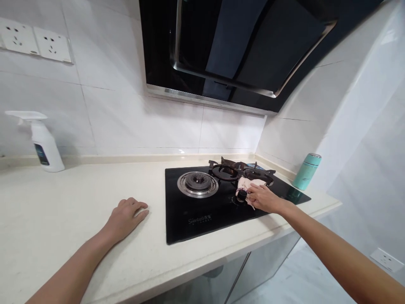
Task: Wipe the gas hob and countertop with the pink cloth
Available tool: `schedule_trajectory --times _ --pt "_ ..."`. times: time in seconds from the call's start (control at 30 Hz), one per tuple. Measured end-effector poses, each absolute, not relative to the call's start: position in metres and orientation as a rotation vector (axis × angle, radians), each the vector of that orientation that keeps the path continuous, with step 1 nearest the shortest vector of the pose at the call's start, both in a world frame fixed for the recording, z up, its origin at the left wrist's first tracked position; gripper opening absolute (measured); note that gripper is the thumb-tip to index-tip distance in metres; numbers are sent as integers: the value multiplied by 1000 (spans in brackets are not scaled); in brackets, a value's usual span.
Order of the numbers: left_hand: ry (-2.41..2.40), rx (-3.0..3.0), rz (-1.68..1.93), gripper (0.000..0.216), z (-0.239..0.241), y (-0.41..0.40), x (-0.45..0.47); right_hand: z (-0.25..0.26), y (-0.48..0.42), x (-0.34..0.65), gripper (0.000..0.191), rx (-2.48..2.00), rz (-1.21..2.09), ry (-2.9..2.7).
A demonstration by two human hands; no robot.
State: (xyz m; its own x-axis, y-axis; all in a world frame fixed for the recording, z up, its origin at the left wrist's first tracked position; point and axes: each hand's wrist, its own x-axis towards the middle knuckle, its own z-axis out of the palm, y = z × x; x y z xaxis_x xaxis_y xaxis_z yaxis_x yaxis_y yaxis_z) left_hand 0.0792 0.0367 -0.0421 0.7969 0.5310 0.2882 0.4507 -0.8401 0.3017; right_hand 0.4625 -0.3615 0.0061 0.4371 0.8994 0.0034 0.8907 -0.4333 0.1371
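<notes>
My right hand is closed on a pale pink cloth, pressed against the black glass gas stove. Right beside the fingers and cloth stands a black control knob. My left hand rests on the cream countertop left of the stove, fingers loosely curled and apart, holding nothing. The left burner has its round metal ring and burner head bare. Dark pan supports are gathered behind the cloth, over the right side of the stove.
A white spray bottle stands at the back left. On the right, a mint-green thermos is near the wall. The black range hood hangs low above the stove. Wall sockets are at upper left.
</notes>
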Motion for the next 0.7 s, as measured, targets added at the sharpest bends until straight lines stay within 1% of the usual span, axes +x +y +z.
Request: schedule_trajectory --times 0.07,0.2,0.3,0.43,0.57,0.63,0.7 --pt "770 2773 546 55 -42 36 79 4 -362 462 24 2544 131 1649" --pt "763 2784 561 54 -43 35 79 7 -365 468 9 2557 120 1705" --pt "771 2773 569 54 -43 35 79 12 -363 474 20 2610 80 1713" --pt "772 2763 573 53 -44 36 79 18 -352 481 29 2694 54 1622" --pt "744 2761 623 51 -49 41 79 25 -333 490 51 2690 -23 1550" --pt "734 2756 645 52 -51 43 79 27 -322 498 48 2683 -51 1494" --pt "726 2752 642 52 -51 45 78 27 -309 507 35 2703 -58 1401"
